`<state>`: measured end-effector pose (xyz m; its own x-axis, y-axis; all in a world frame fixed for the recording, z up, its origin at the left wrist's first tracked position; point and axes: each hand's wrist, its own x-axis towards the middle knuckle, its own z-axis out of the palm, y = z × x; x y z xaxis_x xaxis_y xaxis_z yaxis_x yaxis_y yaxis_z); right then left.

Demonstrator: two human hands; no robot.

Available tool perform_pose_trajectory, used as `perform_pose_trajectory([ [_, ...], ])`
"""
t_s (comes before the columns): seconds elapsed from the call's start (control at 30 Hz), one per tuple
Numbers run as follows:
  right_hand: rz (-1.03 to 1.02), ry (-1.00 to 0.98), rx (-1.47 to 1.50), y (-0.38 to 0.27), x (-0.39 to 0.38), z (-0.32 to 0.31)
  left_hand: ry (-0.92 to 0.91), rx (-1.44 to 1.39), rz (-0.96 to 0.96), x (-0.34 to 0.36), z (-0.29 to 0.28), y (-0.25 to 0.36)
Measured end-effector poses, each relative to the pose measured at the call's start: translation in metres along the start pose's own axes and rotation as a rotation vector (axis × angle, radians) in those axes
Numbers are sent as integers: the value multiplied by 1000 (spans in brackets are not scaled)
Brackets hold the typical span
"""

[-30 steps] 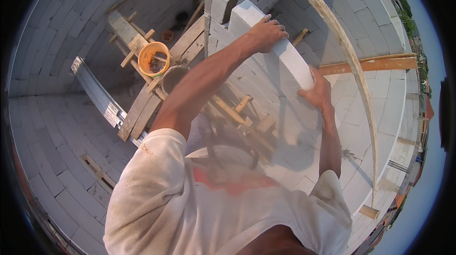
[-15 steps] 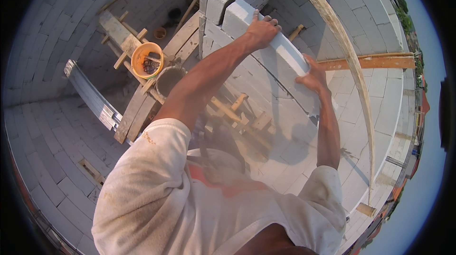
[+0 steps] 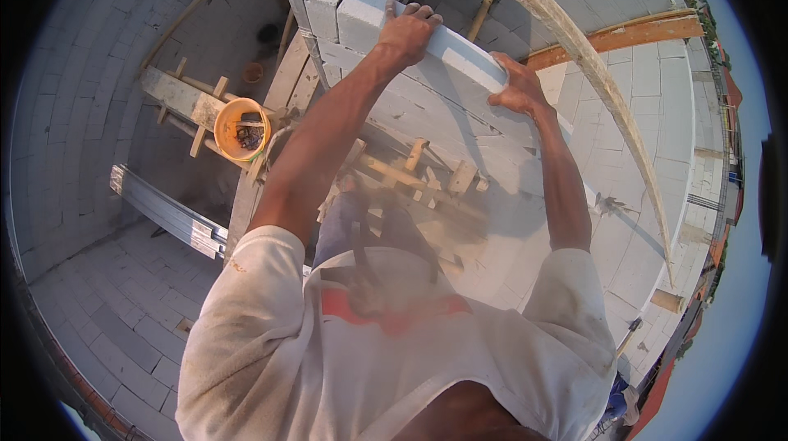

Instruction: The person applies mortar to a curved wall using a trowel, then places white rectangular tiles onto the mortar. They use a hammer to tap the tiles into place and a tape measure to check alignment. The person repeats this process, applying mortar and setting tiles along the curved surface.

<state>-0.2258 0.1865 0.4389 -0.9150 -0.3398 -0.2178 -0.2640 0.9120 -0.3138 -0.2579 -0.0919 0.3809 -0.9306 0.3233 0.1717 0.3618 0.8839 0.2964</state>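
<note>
Holding block (image 3: 460,53) atop wall (image 3: 410,108), we hook curled left hand (image 3: 408,34) over top, clasp right end with right hand (image 3: 517,89), spread presumably for balance; orange bucket (image 3: 225,121) sits near plank (image 3: 180,99), likely within reach.

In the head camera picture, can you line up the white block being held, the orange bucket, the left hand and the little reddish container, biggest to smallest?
1. White block
2. Orange bucket and left hand: too alike to rank
3. Reddish container, clearly smallest
</note>
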Motion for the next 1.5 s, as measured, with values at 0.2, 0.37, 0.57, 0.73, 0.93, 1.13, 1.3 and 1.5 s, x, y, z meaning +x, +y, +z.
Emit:
perform_pose_trajectory([
  [0.2, -85, -35, 103, 19, 4, 6, -10, 42, 61, 1, 1, -9],
  [0.37, -20, 91, -156, 73, -39, 10, -41, 85, 77, 7, -1, -12],
  [0.57, 65, 72, -140, 137, -89, 2, -77, 87, 78, 8, 0, -13],
  [0.73, 50, 71, 8, 118, -96, -18, -82, 84, 97, 10, -1, -14],
  [0.93, 40, 34, -14, 132, -87, -10, -84, 72, 111, 7, -4, -14],
  [1.13, 4, 69, -155, 165, -74, 13, -139, 108, 131, 11, -8, -12],
  [1.3, 228, 72, -186, 134, -117, -18, -58, 171, 101, -6, -25, -63],
  [1.5, 333, 490, 67, 159, -185, 2, 159, 92, -8, -61, -99, -94],
])
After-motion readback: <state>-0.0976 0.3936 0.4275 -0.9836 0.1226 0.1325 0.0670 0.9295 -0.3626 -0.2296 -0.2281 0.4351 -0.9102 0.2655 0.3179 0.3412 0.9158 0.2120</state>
